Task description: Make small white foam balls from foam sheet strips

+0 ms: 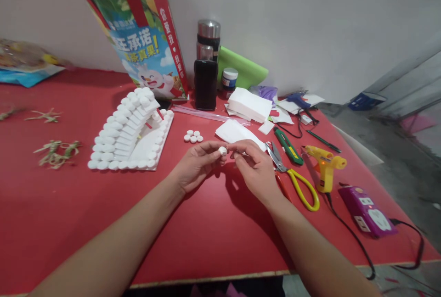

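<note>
A small white rounded piece (222, 151) is pinched between the thumb and fingers of my left hand (201, 164). Close beside it, my right hand (253, 166) has its thumb and fingertips pressed together; whatever they may grip is too small to make out. Just beyond my hands lies a cluster of similar white pieces (193, 137) on the red table (193, 242). To the left stands a white stepped model (129, 134), edged with rows of the same rounded pieces.
On the right lie scissors (292, 180), a green cutter (288, 145), a yellow glue gun (325, 166) and a purple power socket (368, 212) with cords. White card (250, 104), a black phone (206, 85), a flask (208, 35) and a printed bag (141, 40) stand farther back. Straw-like figures (57, 152) lie left.
</note>
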